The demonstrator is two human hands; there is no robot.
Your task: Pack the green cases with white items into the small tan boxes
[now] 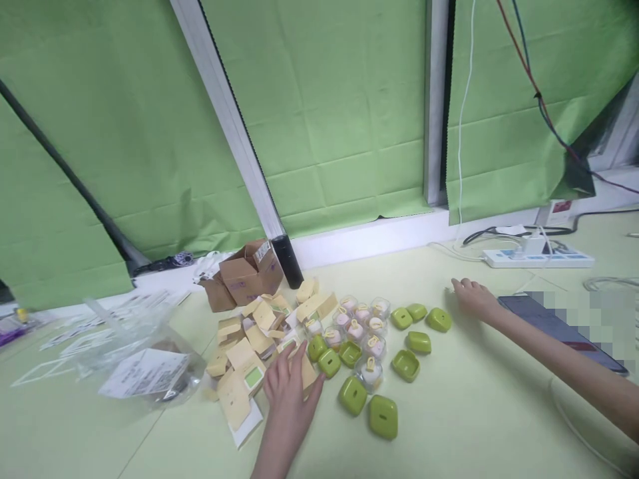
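Observation:
My left hand [289, 382] is over the right edge of a pile of cream cardboard boxes [259, 316], fingers spread, with a small cream box [308, 371] between thumb and fingers; I cannot tell whether it is gripped. Just right of that hand lie several glossy olive-green square cases [329, 363], some slotted side up, one hollow side up [406, 365]. Behind them cluster several clear containers [355, 329] with pale pink or white contents and yellow loops. My right hand [472, 297] is low over the surface, right of the green cases, fingers curled together; what they hold is hidden.
An opened brown carton [252, 273] stands behind the pile beside a black cylinder [287, 261]. Clear plastic bags with a label [144, 372] lie left. A dark flat device [559, 329] lies under my right forearm, and a white power strip [539, 258] with cables sits behind.

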